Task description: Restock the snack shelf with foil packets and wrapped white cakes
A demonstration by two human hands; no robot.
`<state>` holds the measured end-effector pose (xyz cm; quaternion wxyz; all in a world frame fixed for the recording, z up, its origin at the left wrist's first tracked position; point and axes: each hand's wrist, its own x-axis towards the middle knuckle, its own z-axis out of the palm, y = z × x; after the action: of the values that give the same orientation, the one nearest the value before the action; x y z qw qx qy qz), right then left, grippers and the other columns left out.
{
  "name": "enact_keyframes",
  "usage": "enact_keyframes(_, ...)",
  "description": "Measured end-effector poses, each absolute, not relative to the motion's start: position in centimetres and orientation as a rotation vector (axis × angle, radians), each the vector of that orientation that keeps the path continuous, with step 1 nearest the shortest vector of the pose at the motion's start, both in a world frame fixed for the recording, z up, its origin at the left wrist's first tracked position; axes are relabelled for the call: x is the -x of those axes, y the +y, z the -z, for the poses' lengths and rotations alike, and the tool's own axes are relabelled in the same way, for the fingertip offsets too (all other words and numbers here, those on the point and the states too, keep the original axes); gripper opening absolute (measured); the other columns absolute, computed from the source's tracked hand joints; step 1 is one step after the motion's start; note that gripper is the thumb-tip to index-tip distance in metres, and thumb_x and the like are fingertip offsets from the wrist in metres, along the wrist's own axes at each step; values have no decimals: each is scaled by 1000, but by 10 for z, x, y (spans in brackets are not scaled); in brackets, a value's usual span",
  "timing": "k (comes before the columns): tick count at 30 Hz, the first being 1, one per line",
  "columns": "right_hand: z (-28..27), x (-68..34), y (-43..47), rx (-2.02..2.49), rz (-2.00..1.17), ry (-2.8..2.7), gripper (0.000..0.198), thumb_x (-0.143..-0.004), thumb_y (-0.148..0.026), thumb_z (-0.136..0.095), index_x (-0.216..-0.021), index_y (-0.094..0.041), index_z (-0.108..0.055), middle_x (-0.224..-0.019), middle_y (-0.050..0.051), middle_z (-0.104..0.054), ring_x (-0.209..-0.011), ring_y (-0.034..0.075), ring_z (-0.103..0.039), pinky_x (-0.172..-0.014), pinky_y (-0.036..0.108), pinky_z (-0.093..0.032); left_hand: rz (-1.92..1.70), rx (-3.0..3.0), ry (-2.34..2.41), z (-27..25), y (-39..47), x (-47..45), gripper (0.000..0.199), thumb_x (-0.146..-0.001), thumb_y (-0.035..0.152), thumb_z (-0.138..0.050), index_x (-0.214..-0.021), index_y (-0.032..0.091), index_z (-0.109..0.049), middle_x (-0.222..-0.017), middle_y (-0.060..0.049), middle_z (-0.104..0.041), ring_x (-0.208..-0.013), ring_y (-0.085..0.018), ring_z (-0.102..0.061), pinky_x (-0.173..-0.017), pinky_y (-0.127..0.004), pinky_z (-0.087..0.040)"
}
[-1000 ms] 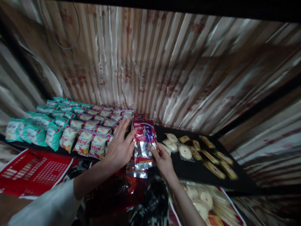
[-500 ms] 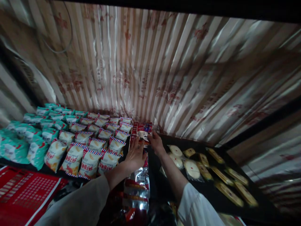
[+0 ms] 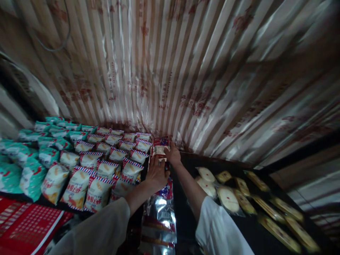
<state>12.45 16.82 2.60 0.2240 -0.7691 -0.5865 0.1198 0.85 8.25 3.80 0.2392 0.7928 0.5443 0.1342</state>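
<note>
A small red packet [image 3: 160, 141] with a white lower part lies at the back of the black table, close to the wall. My right hand [image 3: 174, 154] grips its right edge, thumb over the front. My left hand [image 3: 157, 175] rests just below, fingers spread flat on the near end of the packet or another one under it; which is hidden. Below that hand, a line of shiny silver packets [image 3: 159, 212] runs towards me. Red and blue printing shows near its top.
Left of my hands stand rows of white snack bags [image 3: 100, 191] and teal bags [image 3: 34, 180]. A red basket [image 3: 32, 223] is at lower left. On the right lie round white wrapped cakes [image 3: 228, 199] and long yellow packs [image 3: 278, 232]. A striped wrinkled sheet [image 3: 164, 71] forms the wall.
The view has tilted and come closer, so the table goods sit lower and wider. Both hands stay at the red packet; the right thumb has shifted slightly over its front.
</note>
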Motion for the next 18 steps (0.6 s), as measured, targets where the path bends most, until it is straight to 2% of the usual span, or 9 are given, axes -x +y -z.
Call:
enact_keyframes(6, -27, -116, 160, 2240, -194, -1748, 32, -85, -26, -47, -113, -19, -61, -116, 11, -62, -112, 23, -54, -89, 28, -42, -405, -2146, 1483, -32, 82, -11, 62, -84, 35, -39, -139, 8, -35, -150, -14, -26, -140, -31, -16, -114, -44, -17)
enact_keyframes(10, -23, -118, 158, 2276, -149, -1756, 28, -86, -27, -45, -104, -18, -65, -114, 12, -63, -108, 22, -56, -88, 29, -42, -416, -2168, 1474, -28, 84, -10, 61, -84, 35, -39, -138, 6, -37, -150, -15, -26, -140, -31, -15, -115, -44, -16)
enact_keyframes(18, -24, -117, 163, 2283, -160, -1776, 30, -87, -28, -43, -106, -18, -64, -114, 11, -63, -109, 23, -56, -87, 30, -42, -430, -2175, 1487, -28, 87, -9, 59, -84, 35, -40, -134, 4, -41, -148, -17, -30, -140, -30, -13, -115, -44, -13)
